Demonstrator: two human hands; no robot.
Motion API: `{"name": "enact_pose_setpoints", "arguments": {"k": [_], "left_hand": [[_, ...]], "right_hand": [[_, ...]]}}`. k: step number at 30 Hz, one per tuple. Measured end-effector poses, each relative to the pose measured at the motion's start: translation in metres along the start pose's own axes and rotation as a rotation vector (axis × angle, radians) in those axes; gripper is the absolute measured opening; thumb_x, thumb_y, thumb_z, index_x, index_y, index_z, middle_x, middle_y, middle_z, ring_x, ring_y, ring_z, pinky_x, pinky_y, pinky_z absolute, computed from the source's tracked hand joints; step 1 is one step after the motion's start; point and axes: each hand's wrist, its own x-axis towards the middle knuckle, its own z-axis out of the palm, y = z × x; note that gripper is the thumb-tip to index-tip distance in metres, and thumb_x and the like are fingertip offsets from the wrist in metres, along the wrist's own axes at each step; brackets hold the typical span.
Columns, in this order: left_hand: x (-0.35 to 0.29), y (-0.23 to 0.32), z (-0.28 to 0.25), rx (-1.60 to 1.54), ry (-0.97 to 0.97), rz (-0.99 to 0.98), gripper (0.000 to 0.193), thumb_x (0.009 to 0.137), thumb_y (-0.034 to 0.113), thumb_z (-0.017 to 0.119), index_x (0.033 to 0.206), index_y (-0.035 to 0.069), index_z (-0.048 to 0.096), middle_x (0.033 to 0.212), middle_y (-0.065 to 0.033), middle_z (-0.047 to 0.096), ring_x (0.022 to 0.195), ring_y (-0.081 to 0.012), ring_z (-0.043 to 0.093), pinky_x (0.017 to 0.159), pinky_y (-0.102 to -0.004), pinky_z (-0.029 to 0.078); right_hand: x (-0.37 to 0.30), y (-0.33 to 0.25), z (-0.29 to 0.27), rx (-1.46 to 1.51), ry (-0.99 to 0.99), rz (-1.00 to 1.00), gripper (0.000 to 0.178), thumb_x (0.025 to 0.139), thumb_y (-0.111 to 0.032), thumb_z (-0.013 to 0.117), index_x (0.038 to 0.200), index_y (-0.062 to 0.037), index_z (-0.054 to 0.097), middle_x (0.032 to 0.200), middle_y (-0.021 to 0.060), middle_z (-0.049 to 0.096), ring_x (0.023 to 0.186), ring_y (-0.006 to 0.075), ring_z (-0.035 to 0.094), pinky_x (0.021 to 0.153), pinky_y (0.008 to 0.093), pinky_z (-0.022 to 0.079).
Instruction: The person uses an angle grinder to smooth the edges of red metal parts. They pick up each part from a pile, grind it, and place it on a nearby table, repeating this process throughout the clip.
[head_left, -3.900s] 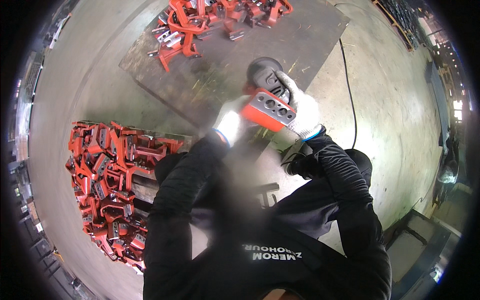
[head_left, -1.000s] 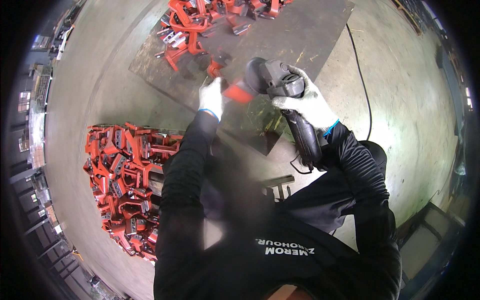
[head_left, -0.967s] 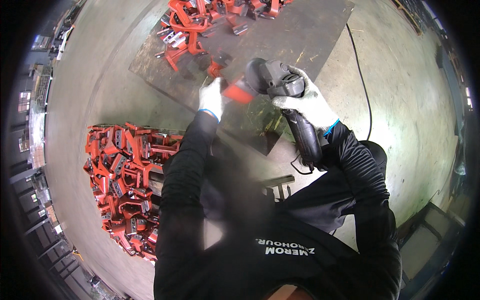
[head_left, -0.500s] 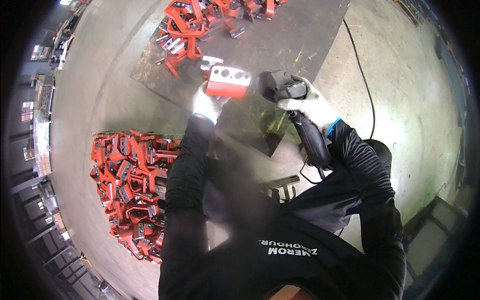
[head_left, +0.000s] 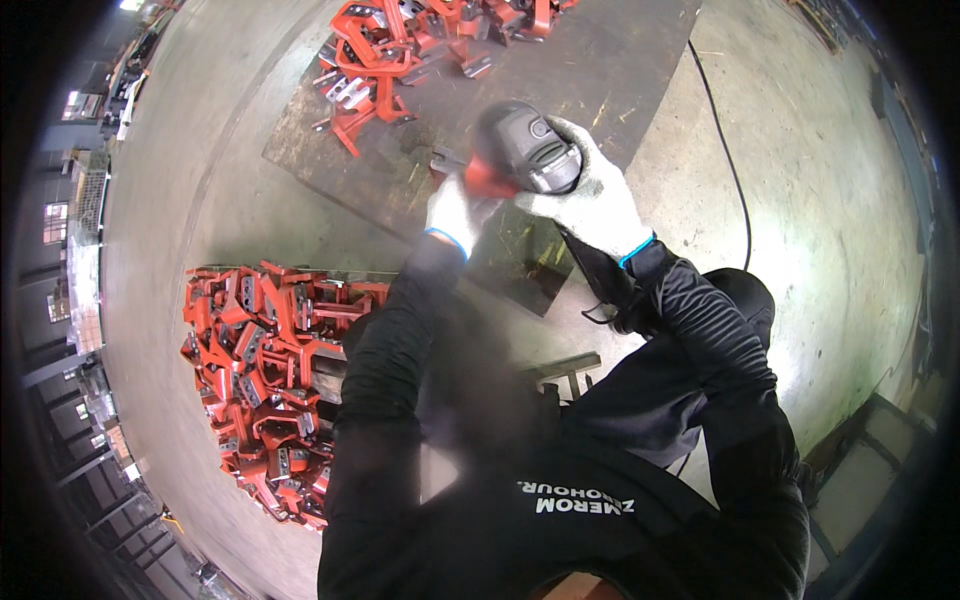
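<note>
In a white glove, my left hand is closed around a red metal bracket, whose bare grey end sticks out past the fingers. My right hand, also gloved, grips a black angle grinder by its head. The grinder's disc side lies over the bracket and hides most of its face; whether disc and metal touch, I cannot tell. The grinder's body runs back toward my right forearm and is partly covered by the hand.
Red brackets lie piled on a dark metal plate at the far side. Another heap of red brackets stands at the left. A black cable runs along the floor at the right, and a small metal stand sits near my legs.
The grinder has moved left and over the bracket, hiding its shiny holed face. My left hand has shifted slightly right and nearer with the bracket.
</note>
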Motion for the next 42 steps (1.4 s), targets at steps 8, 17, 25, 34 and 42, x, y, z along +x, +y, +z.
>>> {"name": "enact_pose_setpoints", "arguments": {"k": [8,17,25,34,42], "left_hand": [[-0.001,0.008,-0.001,-0.05,0.0,0.046,0.033,0.107,0.033,0.049,0.13,0.01,0.057,0.127,-0.0102,0.061,0.116,-0.0285,0.062,0.104,-0.0493,0.054],[0.0,0.015,-0.023,-0.132,-0.041,0.065,0.034,0.105,0.029,0.051,0.13,0.006,0.056,0.131,-0.0138,0.058,0.119,-0.0299,0.059,0.104,-0.0476,0.055],[-0.003,0.039,-0.025,-0.171,-0.02,-0.011,0.032,0.107,0.032,0.052,0.13,0.01,0.059,0.127,-0.0074,0.063,0.112,-0.0227,0.064,0.094,-0.0408,0.059],[-0.008,0.039,-0.027,-0.163,-0.167,-0.064,0.033,0.105,0.034,0.056,0.123,0.006,0.061,0.116,-0.0094,0.066,0.105,-0.0236,0.068,0.088,-0.0387,0.063],[-0.005,0.038,-0.031,-0.1,-0.14,-0.081,0.036,0.106,0.036,0.054,0.127,0.009,0.061,0.124,-0.0098,0.066,0.112,-0.0245,0.067,0.089,-0.0396,0.062]], "right_hand": [[-0.007,0.008,-0.003,0.117,-0.072,0.065,0.098,0.068,-0.03,0.096,0.148,-0.003,0.046,0.135,0.016,0.064,0.126,0.0221,0.061,0.109,0.0357,0.047],[-0.02,0.019,-0.014,0.088,-0.111,0.149,0.098,0.067,-0.031,0.096,0.148,-0.0072,0.047,0.133,0.018,0.066,0.126,0.025,0.063,0.107,0.038,0.049],[-0.025,0.024,-0.024,0.119,-0.047,0.189,0.097,0.069,-0.022,0.095,0.15,-0.0039,0.044,0.139,0.0155,0.061,0.128,0.0236,0.06,0.11,0.0372,0.047],[-0.022,0.013,-0.029,0.024,-0.136,-0.005,0.098,0.07,-0.025,0.095,0.151,-0.0036,0.043,0.138,0.0169,0.063,0.13,0.0243,0.059,0.111,0.0373,0.045],[-0.012,0.027,-0.037,0.046,-0.04,0.06,0.098,0.072,-0.025,0.095,0.152,-0.0034,0.043,0.14,0.0154,0.06,0.129,0.0225,0.058,0.111,0.037,0.046]]}}
